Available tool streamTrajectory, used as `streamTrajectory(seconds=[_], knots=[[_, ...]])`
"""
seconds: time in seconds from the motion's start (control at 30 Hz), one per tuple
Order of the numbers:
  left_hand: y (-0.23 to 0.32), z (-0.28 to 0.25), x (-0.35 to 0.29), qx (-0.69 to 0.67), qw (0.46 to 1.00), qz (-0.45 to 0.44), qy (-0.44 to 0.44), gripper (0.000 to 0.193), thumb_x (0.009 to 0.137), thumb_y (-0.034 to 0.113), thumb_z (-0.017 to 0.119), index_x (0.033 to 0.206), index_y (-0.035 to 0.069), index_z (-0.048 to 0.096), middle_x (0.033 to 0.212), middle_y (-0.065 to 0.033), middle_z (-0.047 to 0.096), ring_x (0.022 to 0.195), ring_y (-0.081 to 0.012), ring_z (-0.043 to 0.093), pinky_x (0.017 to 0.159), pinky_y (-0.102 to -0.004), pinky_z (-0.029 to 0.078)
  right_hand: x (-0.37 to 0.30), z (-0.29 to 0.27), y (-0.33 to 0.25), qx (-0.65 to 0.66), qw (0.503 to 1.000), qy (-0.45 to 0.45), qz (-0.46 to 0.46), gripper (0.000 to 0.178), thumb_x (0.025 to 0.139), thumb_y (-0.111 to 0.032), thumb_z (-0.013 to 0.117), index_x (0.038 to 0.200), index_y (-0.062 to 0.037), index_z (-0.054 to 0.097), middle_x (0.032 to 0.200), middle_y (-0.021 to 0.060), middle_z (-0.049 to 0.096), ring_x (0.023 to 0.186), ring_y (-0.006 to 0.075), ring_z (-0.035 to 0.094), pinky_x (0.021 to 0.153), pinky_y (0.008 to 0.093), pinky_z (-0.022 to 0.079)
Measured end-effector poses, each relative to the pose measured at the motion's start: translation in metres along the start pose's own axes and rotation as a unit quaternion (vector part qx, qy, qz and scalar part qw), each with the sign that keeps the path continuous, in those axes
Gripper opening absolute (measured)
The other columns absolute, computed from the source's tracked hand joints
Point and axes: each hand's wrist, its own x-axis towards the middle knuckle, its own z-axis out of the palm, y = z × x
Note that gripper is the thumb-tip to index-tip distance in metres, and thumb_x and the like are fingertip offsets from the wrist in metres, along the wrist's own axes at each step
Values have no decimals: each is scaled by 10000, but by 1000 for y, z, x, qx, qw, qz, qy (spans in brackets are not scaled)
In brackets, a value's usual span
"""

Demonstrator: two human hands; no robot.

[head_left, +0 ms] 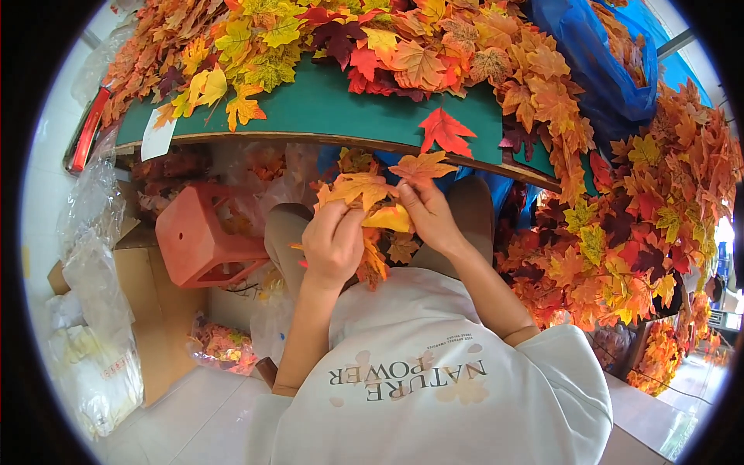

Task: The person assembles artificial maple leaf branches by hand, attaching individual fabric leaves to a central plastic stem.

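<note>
Over my lap, both hands work close together just below the table's edge. My left hand [335, 242] is closed on a bunch of orange and yellow maple leaves [360, 190], part of which hangs down behind the fingers. Thumb and fingers of my right hand [428, 217] pinch a single orange maple leaf [422, 167] near its base. A yellow leaf [389, 218] shows between the two hands. On the green tabletop [333, 112], a red maple leaf [446, 131] lies near the edge, just beyond my right hand.
Heaped maple leaves [418, 58] cover the table's far side, and more [604, 240] spill down at the right. A blue plastic bag [601, 62] stands at the back right. Under the table's left are a red plastic stool [190, 240] and a cardboard box [163, 318].
</note>
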Motion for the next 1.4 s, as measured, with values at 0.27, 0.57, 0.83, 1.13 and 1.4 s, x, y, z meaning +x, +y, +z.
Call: streamTrajectory(seconds=[0.27,0.57,0.83,1.13,1.4], knots=[[1,-10,6,-50,990,108,-71,136,665,6,666,799,25,645,811,-65,593,601,-188,557,477,-288,431,-22,-36,-38,53,995,65,-57,186,979,-232,411,1001,-52,454,653,34,576,524,106,577,425,177,313],[23,11,-1,-27,997,6,-70,134,721,-6,654,853,11,638,757,-84,558,626,-228,581,538,-297,479,13,-32,-23,24,968,205,-142,155,945,-177,499,911,-38,558,665,6,550,521,40,454,423,168,308],[26,36,-42,-664,535,-476,-214,98,865,60,598,924,-18,612,859,-5,605,667,-67,557,545,-221,467,53,10,-12,-442,843,108,-287,178,789,-184,622,852,-40,539,705,130,591,671,344,598,565,419,478],[22,43,-44,-611,619,-493,-17,153,852,13,581,1002,31,558,758,32,522,628,-31,495,547,-162,407,8,8,-66,39,966,158,-203,152,794,47,635,946,41,624,936,79,644,777,104,608,695,244,499],[39,42,-17,-583,551,-594,63,135,839,18,560,965,40,518,662,39,491,504,-39,460,436,-174,409,-25,29,1,-92,976,119,-159,131,810,-71,660,863,48,652,803,41,659,699,82,588,630,227,477]])
